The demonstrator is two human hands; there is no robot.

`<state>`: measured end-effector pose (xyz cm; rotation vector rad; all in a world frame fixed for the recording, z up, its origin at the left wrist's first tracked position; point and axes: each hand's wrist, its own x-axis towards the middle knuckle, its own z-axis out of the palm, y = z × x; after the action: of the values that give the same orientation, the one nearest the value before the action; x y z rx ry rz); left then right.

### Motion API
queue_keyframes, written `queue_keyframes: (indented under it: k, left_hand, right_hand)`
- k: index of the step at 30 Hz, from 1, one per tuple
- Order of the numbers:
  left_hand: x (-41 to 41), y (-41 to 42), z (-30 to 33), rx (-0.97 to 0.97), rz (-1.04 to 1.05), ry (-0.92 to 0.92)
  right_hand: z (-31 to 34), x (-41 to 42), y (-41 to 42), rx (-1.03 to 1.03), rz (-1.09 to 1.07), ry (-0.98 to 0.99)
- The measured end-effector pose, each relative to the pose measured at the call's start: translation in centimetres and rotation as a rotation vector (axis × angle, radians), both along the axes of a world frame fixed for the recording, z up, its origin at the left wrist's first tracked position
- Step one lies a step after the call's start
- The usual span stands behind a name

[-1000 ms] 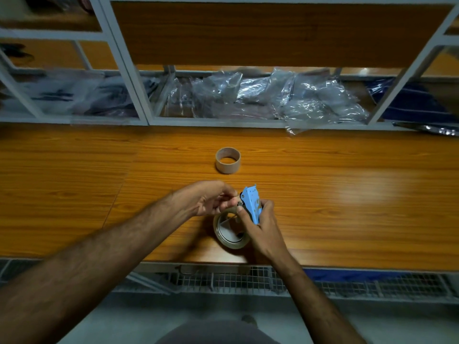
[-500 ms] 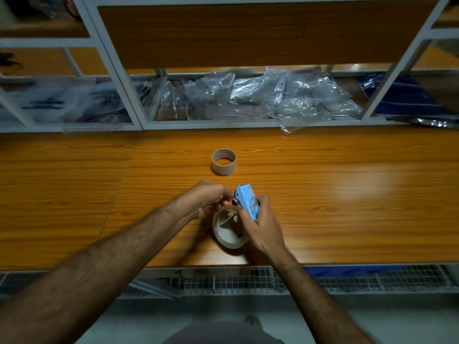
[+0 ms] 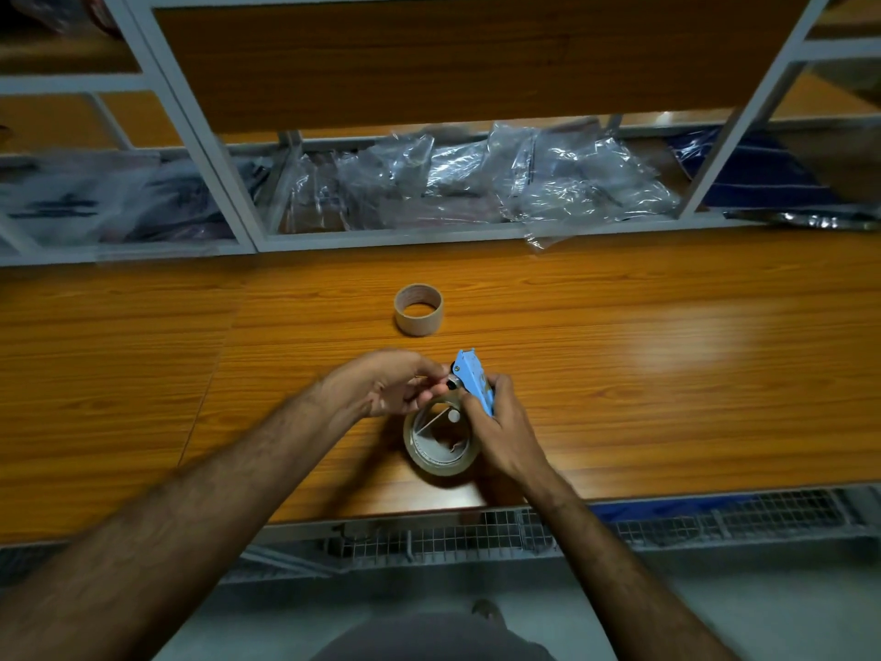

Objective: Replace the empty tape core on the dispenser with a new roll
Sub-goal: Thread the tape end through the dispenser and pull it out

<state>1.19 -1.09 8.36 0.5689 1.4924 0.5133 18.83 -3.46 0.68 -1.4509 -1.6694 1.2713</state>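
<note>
Tape dispenser (image 3: 472,381): a blue hand-held dispenser is held upright above the near edge of the table, its blue head tilted toward 12 o'clock; a small black roller with a metal part is seen on its left side.
New tape roll (image 3: 441,441): a clear roll is seated on the dispenser's wheel, at 6 o'clock from the blue head; white spokes of the wheel are visible through its centre. Its lower rim is seen just above the tabletop; whether it touches the table cannot be told.
Right hand (image 3: 498,429): it is closed around the dispenser's handle from the 3 o'clock side, with the fingers wrapped over the blue body and the thumb laid against the roll's upper rim.
Left hand (image 3: 391,391): it is placed at 9 o'clock from the dispenser head, with its fingertips pinched together at the roller; what is pinched there, if anything, is too small to be told.
Empty tape core (image 3: 419,310): a brown cardboard ring is stood on its edge-face on the table at 12 o'clock from the hands, apart from them.
Table (image 3: 667,374): an orange wood-grain top, with a lamp glare at 3 o'clock.
Shelf frame (image 3: 229,183): a grey metal frame is set along the far edge.
Plastic bags (image 3: 476,183): crumpled clear bags are heaped in the shelf frame's lower bay.
</note>
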Motion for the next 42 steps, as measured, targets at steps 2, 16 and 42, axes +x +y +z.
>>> queue_keyframes:
  k: [2, 16, 42]
  left_hand:
    - [0.0, 0.2, 0.0, 0.005, -0.002, 0.014]
    - [0.4, 2.4, 0.4, -0.11, -0.11, 0.042]
    - [-0.7, 3.3, -0.8, 0.062, -0.431, 0.394]
  right_hand:
    - [-0.2, 0.0, 0.1, 0.008, 0.009, -0.001]
    - [-1.1, -0.3, 0.0, 0.095, -0.103, -0.067]
    - [0.1, -2.1, -1.2, 0.26, -0.096, -0.264]
